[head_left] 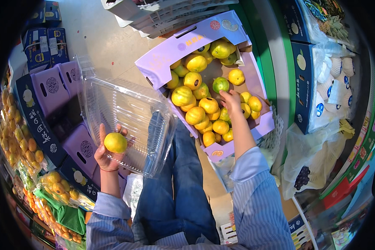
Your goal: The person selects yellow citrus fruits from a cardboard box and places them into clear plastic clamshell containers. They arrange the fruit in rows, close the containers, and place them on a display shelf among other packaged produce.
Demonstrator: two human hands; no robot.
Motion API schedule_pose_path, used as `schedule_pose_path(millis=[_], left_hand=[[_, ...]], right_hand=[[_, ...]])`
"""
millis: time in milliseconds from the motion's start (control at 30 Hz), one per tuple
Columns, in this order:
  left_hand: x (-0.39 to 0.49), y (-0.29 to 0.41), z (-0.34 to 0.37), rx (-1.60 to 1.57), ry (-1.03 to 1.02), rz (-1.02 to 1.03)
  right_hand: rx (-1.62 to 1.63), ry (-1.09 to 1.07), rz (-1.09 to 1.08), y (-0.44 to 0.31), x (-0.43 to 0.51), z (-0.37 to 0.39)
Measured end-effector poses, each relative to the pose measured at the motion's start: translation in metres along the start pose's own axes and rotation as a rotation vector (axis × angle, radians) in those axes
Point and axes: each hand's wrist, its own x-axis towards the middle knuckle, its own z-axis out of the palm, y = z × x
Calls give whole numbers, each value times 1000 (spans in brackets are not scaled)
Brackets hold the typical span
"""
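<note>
My left hand (107, 156) grips a clear plastic clamshell container (134, 103), its lid raised. A yellow-orange citrus fruit (115, 142) rests at the container's near corner, against my palm and fingers; whether plastic lies between fruit and skin is hard to tell. Over a lilac cardboard box (162, 61) reaches my right hand (232, 101), fingers parted. Its fingertips meet the lower edge of a greenish citrus fruit (221, 85). Several yellow-green citrus fruits (195, 115) lie around it, some with dark stickers. A lone yellow fruit (236, 77) sits just beyond that green one.
Stacked plastic crates (162, 18) stand beyond the box. To the right are a navy carton (302, 84) of net-wrapped fruit and dark grapes (302, 178) in a clear bag. Lilac cartons (81, 147) and bagged yellow fruit (57, 187) line the left side.
</note>
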Motion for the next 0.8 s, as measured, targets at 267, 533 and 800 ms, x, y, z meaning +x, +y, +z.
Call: schedule_pose_path(millis=[267,533,800], left_hand=[[0,7,6,-25,63,12],[4,1,12,14,131,14],[6,-2,16,15,147,18]], right_hand=[[-805,-39,-499,18,-59,14],[-923,393,-620,0,-43,-13],[-1197,50,-761,19,-63,2]])
